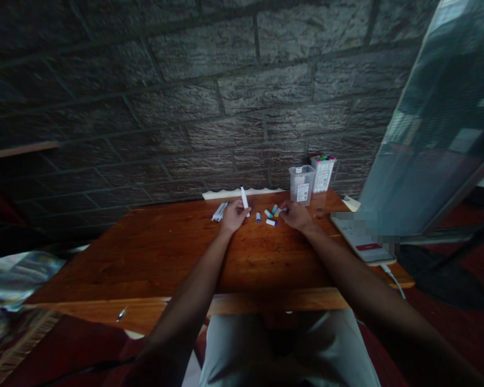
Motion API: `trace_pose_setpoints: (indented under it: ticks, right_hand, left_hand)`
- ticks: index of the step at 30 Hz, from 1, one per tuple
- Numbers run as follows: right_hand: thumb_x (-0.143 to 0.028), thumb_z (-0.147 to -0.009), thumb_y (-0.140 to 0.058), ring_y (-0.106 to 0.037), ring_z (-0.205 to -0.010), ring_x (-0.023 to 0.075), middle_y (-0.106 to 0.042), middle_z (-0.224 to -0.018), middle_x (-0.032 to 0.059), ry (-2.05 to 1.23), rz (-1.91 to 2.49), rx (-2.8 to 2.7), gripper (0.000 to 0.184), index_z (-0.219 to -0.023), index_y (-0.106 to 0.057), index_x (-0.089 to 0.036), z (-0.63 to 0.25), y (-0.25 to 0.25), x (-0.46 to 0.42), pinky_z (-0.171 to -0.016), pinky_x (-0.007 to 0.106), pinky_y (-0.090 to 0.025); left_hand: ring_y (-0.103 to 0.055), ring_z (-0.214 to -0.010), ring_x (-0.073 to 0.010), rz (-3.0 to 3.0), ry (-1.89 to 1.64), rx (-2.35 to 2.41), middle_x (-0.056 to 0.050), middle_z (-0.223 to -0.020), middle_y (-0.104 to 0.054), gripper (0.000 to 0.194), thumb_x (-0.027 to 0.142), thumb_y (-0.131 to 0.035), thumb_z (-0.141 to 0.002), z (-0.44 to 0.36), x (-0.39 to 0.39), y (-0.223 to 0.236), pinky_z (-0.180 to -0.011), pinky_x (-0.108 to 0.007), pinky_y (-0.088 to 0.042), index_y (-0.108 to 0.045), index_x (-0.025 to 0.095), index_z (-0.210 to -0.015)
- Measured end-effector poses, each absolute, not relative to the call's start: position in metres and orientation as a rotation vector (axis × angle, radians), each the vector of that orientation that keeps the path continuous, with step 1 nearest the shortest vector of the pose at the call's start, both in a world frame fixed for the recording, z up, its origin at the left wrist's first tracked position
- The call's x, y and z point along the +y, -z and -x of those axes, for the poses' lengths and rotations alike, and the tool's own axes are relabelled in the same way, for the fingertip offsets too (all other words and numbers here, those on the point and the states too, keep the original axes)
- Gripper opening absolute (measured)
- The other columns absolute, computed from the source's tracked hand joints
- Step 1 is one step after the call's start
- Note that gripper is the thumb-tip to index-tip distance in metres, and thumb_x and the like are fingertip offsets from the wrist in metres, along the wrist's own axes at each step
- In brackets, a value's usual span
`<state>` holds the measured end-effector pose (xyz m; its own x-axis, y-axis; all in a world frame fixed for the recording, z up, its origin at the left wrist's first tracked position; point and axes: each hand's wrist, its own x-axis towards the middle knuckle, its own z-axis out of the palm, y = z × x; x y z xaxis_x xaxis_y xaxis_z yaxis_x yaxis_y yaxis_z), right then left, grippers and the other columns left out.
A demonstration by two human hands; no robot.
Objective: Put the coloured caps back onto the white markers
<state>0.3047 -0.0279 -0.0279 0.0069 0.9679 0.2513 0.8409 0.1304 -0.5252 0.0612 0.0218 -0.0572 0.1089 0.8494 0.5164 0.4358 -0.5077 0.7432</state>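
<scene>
My left hand (234, 216) is closed around a white marker (244, 200), which stands nearly upright with its dark tip up. Beside that hand lies a small bundle of white markers (220, 212) on the wooden table. My right hand (297, 216) is pinched at a small white marker cap with a yellow end (277, 213), at the edge of a loose group of caps. Between the hands are a blue-ended cap (258, 217), another blue-ended cap (271, 222) lying on its side, and teal-marked caps (268, 213).
Behind my right hand stand a clear plastic box (301, 185) and a second box (322, 174) full of colourful markers. A tablet (363, 239) with a white cable lies at the table's right edge. A stone brick wall (226, 129) rises behind the wooden table (153, 252).
</scene>
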Motion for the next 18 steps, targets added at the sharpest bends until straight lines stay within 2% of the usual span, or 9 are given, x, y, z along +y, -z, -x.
trace_pose_setpoints:
  ticks: [4,9,18]
  right_hand:
    - [-0.024,-0.079,-0.058,-0.068,-0.082,0.0214,-0.073,-0.088,0.0062,-0.242,1.786,-1.926,0.019,-0.094,-0.07,-0.023,-0.306,0.026,-0.029,-0.069,0.025,-0.047]
    - [-0.023,-0.079,-0.059,-0.068,-0.088,0.0217,-0.073,-0.096,0.0061,-0.251,1.807,-1.946,0.02,-0.095,-0.07,-0.024,-0.306,0.025,-0.03,-0.071,0.025,-0.047]
    - [-0.025,-0.081,-0.058,-0.068,-0.091,0.0211,-0.073,-0.098,0.0062,-0.281,1.774,-1.923,0.02,-0.096,-0.071,-0.024,-0.304,0.025,-0.032,-0.075,0.026,-0.048]
  left_hand:
    - [-0.067,-0.071,-0.018,-2.017,-1.328,1.246,-0.004,-0.08,-0.07,0.023,0.039,-0.068,-0.074,-0.063,0.02,0.057,-0.069,-0.031,-0.052,-0.059,0.019,-0.083]
    - [-0.065,-0.069,-0.0182,-2.012,-1.276,1.253,-0.004,-0.075,-0.069,0.028,0.042,-0.072,-0.069,-0.063,0.02,0.054,-0.063,-0.03,-0.051,-0.058,0.019,-0.074]
    - [-0.06,-0.053,-0.0143,-1.852,-1.143,1.181,-0.002,-0.066,-0.067,0.039,0.048,-0.077,-0.062,-0.065,0.012,0.047,-0.047,-0.025,-0.046,-0.053,0.018,-0.068]
